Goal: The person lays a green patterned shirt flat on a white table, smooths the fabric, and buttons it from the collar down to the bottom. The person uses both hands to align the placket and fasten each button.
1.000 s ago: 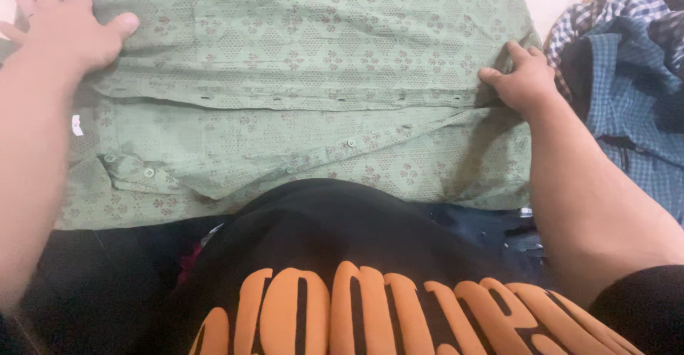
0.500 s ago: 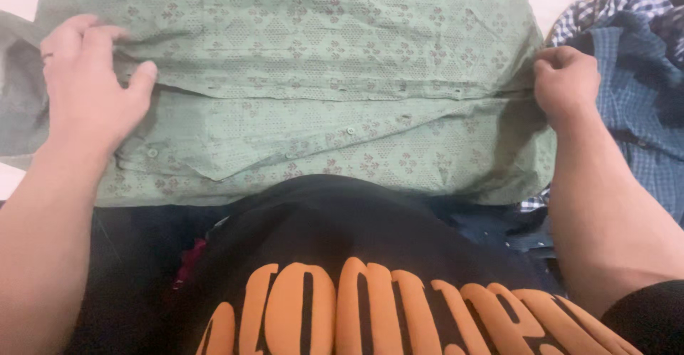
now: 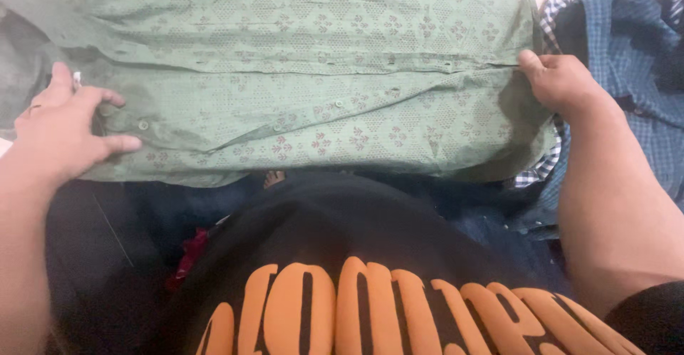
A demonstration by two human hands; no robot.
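Green patterned shirt (image 3: 306,77) spread flat across the far half of the view, button strip running left to right through its middle. Its near edge lies just beyond the person's black top with orange lettering (image 3: 370,291); its far edge passes out of the frame. At the left, a grey-green fold of the same cloth trails off toward the frame edge, with a small strip of pale surface (image 3: 8,145) showing beside it. At the right, the shirt's edge meets a heap of blue checked clothes (image 3: 627,55), which leaves little open room on that side.

Left hand (image 3: 68,130) rests on the shirt's near left corner, fingers spread and curled, thumb pointing right along the hem, gathering the cloth under the palm; whether the cloth is truly pinched cannot be told. Right hand (image 3: 563,80) is closed on the shirt's right edge at the end of the button strip, thumb on top and fingers tucked under the cloth.

Compared with half a second ago, the left hand has come nearer and lower on the left edge, and the right hand sits slightly lower along the right edge; the cloth between them looks flatter, with the earlier long fold smoothed.
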